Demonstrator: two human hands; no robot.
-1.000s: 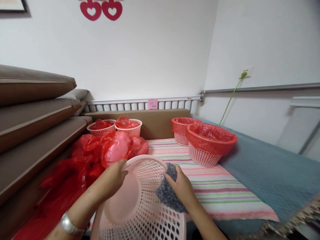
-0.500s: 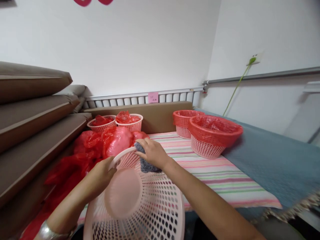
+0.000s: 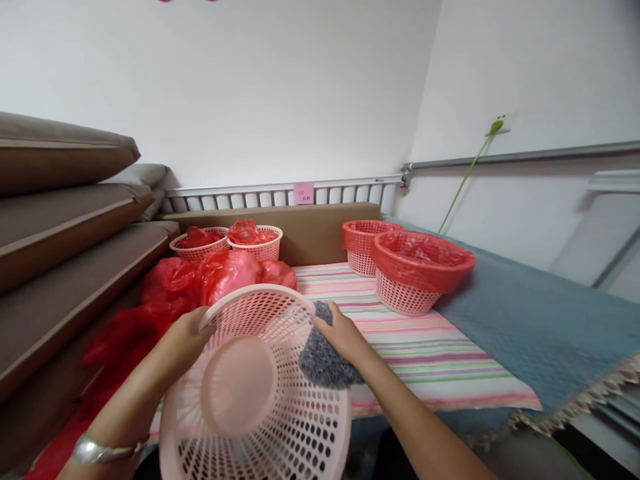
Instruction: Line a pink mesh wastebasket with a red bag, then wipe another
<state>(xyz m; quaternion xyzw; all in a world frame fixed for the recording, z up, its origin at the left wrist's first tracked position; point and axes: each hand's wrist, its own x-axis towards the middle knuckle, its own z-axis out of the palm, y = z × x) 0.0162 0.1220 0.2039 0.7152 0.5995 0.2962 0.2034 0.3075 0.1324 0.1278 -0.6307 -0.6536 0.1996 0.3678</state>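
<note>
A pale pink plastic basket (image 3: 240, 387) with holes in its wall is tilted so that its open mouth faces me. My left hand (image 3: 193, 337) grips its rim at the upper left, the thumb inside. On the upper right of the rim, my right hand (image 3: 337, 330) pinches a dark grey cloth (image 3: 325, 360) against the edge. The cloth hangs down over the basket's right side, and part of the right fingers is hidden behind it. A silver bangle (image 3: 103, 451) circles my left wrist.
Two baskets lined with red bags (image 3: 420, 267) stand on the striped cloth (image 3: 415, 347) at right. Two smaller baskets (image 3: 255, 243) hold red plastic at the back left. Red bags (image 3: 225, 273) lie before them. Brown cushions (image 3: 75, 233) are stacked at left.
My right hand has slid along the rim to the right with the grey cloth, which now hangs lower. The left hand keeps its hold, slightly further left.
</note>
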